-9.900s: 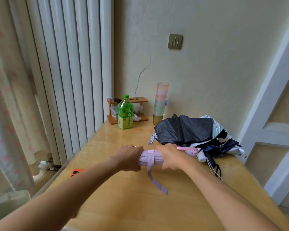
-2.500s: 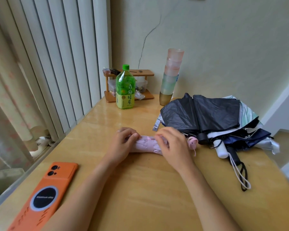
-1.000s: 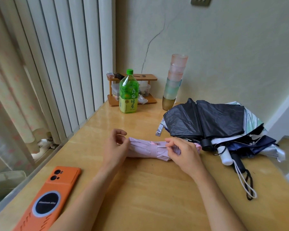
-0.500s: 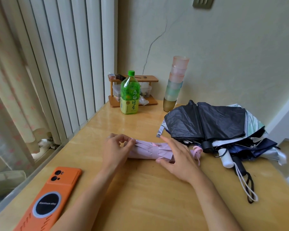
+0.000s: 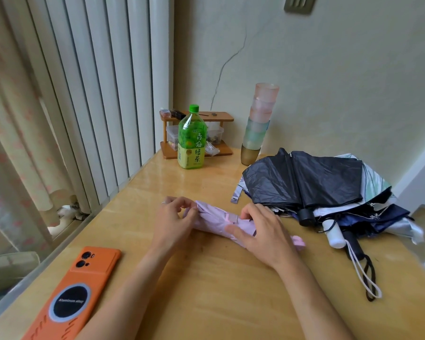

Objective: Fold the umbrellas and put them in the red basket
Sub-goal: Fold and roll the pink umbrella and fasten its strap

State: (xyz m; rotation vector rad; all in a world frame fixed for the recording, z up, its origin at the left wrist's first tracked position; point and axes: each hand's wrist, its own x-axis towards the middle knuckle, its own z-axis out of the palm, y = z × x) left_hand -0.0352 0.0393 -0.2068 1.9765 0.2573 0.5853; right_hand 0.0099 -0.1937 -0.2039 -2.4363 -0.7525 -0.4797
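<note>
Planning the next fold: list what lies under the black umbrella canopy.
Beneath the black umbrella canopy show a white leaf-patterned umbrella and a navy umbrella; anything deeper is covered.

- I see two forearms coming in from the lower edge, both bare up to the wrist.
- The left hand [image 5: 172, 222] wears one thin, silver-coloured ring [image 5: 163, 203] on a finger.
- On the right hand [image 5: 263, 231] I make out bare fingers and short nails.
</note>
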